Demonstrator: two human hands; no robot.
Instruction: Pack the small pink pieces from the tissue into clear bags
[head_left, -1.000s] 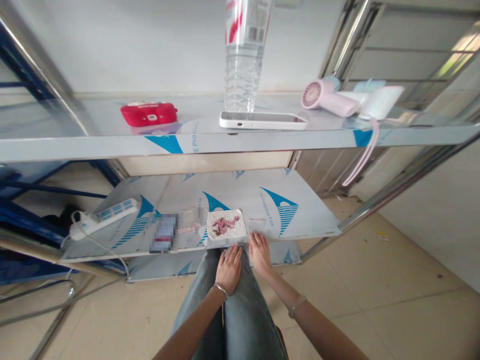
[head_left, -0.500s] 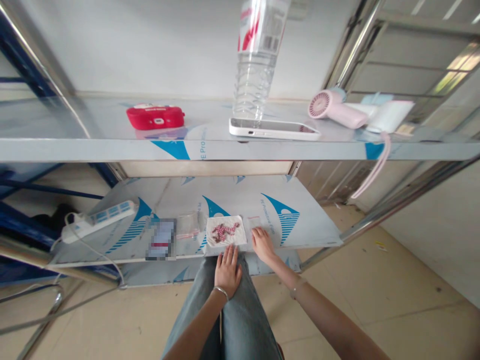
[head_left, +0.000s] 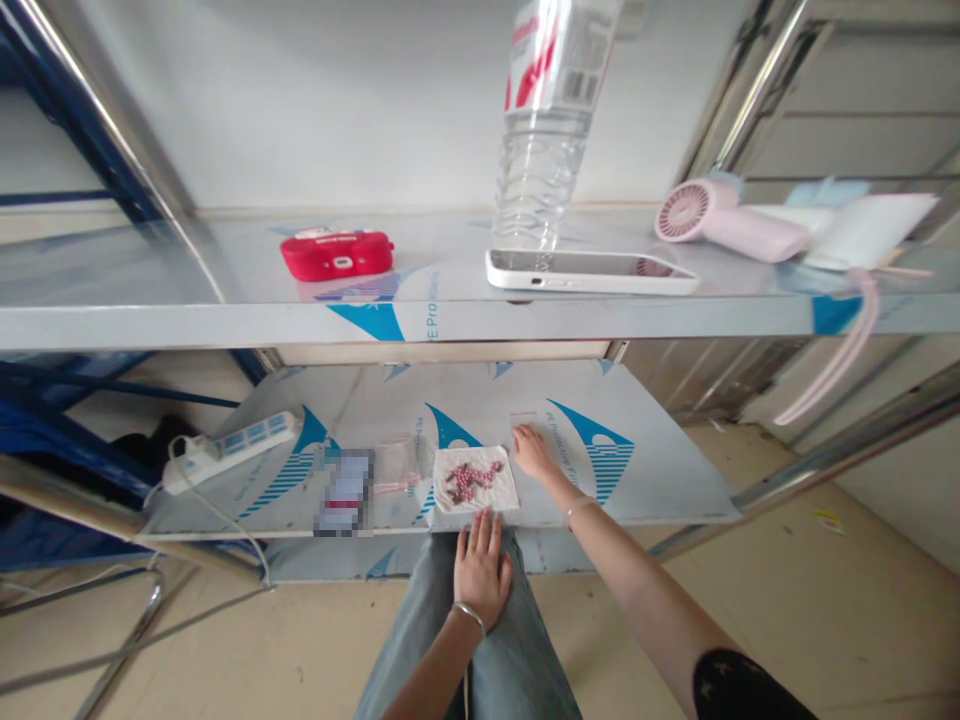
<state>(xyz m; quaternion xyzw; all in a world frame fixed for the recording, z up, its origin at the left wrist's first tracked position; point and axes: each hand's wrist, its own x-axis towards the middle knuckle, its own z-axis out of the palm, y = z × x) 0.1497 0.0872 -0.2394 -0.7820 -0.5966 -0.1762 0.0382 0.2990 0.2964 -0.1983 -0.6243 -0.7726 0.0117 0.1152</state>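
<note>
On the lower shelf [head_left: 517,380], a white cloth or tissue [head_left: 450,500] bears a little heap of pink and dark red beads [head_left: 474,480]. To its right, my right hand [head_left: 531,450] has bent fingers on a small clear plastic bag [head_left: 523,418], whose lower part the hand hides. My left hand [head_left: 482,572] lies flat over my jeans at the shelf's front edge, fingers stretched and slightly apart, its tips by the cloth's near side. Nothing is in it. Left of the cloth lie more clear plastic bags [head_left: 396,465].
A blurred-out phone [head_left: 346,492] and a white power strip [head_left: 232,450] lie further left. The upper shelf [head_left: 247,320] overhangs behind, carrying a red case [head_left: 337,257], a water bottle [head_left: 544,170], a white-edged phone [head_left: 592,272] and a pink handheld fan [head_left: 727,222] with a hanging strap.
My right hand has moved back and slightly left over the shelf, and the small plastic bag has gone with it. My left hand stays put. The whole view has shifted a little.
</note>
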